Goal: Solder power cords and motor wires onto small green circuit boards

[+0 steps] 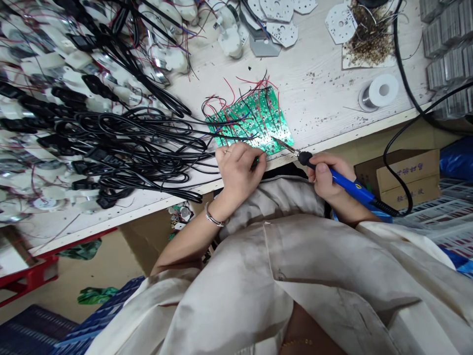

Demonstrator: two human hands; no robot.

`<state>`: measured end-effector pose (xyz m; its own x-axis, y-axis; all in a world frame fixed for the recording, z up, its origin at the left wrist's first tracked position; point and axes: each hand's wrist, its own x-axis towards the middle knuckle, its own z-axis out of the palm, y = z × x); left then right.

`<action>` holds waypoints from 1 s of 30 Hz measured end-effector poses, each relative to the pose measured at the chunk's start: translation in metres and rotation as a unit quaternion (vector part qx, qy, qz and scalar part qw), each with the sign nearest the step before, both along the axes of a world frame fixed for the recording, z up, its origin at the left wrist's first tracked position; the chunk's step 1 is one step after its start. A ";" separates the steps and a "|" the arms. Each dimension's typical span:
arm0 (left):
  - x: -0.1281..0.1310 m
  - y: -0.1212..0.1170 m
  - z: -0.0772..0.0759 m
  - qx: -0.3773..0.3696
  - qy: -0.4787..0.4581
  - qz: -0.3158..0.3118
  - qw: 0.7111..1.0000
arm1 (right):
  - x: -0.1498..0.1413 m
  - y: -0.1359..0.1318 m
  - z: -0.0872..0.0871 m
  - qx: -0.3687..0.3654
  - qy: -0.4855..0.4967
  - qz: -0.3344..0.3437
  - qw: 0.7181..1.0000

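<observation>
A green circuit board [254,121] with red and black wires soldered to it lies at the near edge of the white workbench [318,93]. My left hand [238,167] rests at the board's near left corner, fingers curled and pinched on the board's edge or a wire there. My right hand [327,177] grips a blue-handled soldering iron [343,183]. Its metal tip [283,143] touches the board's near right corner.
A big tangle of black power cords [121,133] and white motor parts covers the bench's left half. A solder spool [380,91], white round discs [340,22] and a pad of solder scraps lie at the back right. Cardboard boxes [406,170] sit below the bench edge.
</observation>
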<state>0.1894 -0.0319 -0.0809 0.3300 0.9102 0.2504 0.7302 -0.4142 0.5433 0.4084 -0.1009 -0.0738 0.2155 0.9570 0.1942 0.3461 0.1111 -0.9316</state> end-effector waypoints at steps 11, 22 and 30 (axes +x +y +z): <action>0.001 0.002 0.005 -0.001 0.016 -0.029 0.999 | -0.004 0.003 0.007 0.106 -0.027 -0.016 0.994; 0.006 0.003 0.002 -0.010 -0.006 -0.012 1.000 | -0.005 0.000 0.003 0.112 -0.038 0.028 0.993; 0.008 0.003 0.002 -0.022 0.013 0.003 1.000 | -0.002 0.006 0.015 0.147 -0.064 0.082 0.984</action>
